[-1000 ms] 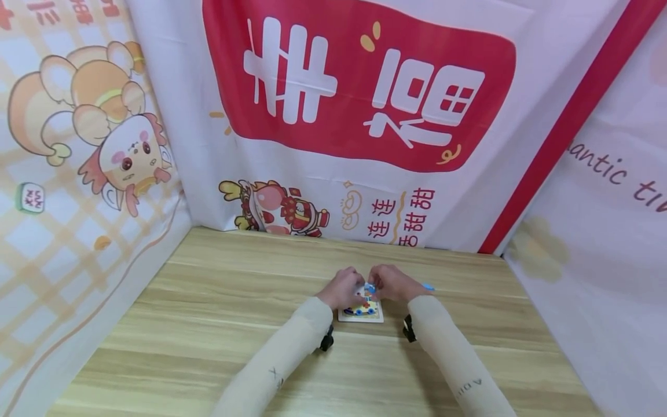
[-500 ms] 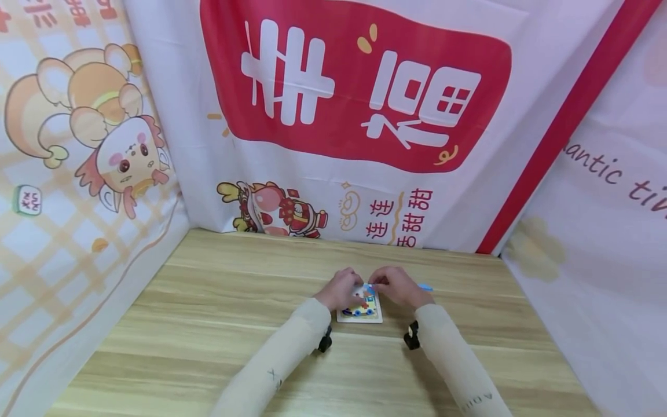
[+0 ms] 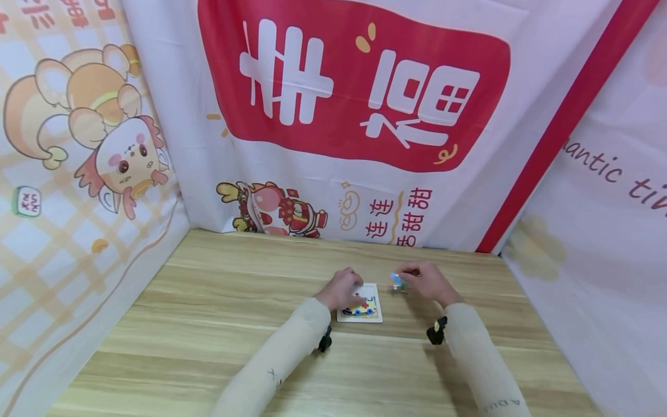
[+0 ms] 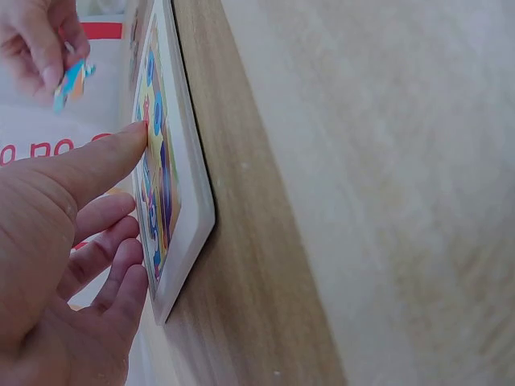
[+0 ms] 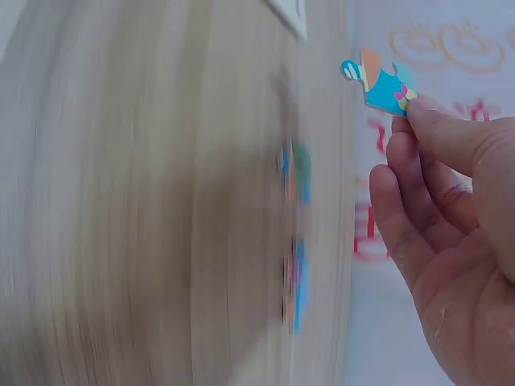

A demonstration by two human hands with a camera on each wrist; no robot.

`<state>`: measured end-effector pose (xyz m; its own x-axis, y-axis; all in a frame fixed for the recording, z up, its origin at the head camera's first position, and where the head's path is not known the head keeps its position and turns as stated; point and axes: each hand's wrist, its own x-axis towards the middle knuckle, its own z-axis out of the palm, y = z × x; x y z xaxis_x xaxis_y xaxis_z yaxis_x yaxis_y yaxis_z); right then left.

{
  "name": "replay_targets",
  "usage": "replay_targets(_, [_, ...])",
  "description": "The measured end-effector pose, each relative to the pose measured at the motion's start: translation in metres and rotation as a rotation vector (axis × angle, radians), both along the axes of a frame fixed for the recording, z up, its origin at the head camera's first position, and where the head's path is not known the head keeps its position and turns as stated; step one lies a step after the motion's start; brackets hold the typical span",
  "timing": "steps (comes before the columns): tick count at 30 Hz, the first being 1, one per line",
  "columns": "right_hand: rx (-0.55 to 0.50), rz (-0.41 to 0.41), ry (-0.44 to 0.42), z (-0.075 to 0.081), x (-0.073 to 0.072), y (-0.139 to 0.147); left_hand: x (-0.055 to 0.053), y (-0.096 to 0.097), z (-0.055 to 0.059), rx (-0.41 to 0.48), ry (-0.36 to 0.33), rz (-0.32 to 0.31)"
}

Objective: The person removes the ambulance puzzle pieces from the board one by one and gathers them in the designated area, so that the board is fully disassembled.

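A small jigsaw puzzle in a white-rimmed tray (image 3: 359,319) lies on the table, its picture showing a yellow vehicle with blue wheels and a red cross. My left hand (image 3: 341,291) grips it: in the left wrist view the thumb (image 4: 121,153) presses on the picture while the curled fingers sit along the tray's edge. Off to the right, my right hand (image 3: 429,282) pinches a blue and orange puzzle piece (image 5: 388,90) between thumb and fingertips, raised above the tabletop. The tray's upper right part shows plain white.
Loose puzzle pieces (image 5: 296,281) lie on the wooden table (image 3: 250,289) below my right hand, blurred in the right wrist view. A printed cloth (image 3: 354,168) hangs along the table's back edge, with more cloth at both sides.
My right hand has moved right, away from the tray, carrying the puzzle piece that was at the tray's upper right. The left hand has stayed in place.
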<state>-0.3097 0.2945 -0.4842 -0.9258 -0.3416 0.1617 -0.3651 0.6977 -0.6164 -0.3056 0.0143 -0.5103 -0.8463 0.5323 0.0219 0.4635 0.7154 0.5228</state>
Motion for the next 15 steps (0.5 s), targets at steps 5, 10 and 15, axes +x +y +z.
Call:
replay_targets(5, [0.023, -0.090, -0.011, -0.001, 0.003, 0.039, 0.002, -0.001, 0.001, -0.001, -0.003, 0.008])
replay_targets(10, [0.064, -0.165, -0.039, 0.001, 0.009, 0.077, 0.002, 0.000, -0.001, -0.005, 0.016, 0.002])
replay_targets(15, [0.061, -0.205, -0.033, -0.001, 0.009, 0.108, 0.001, 0.001, -0.002, -0.007, 0.022, 0.005])
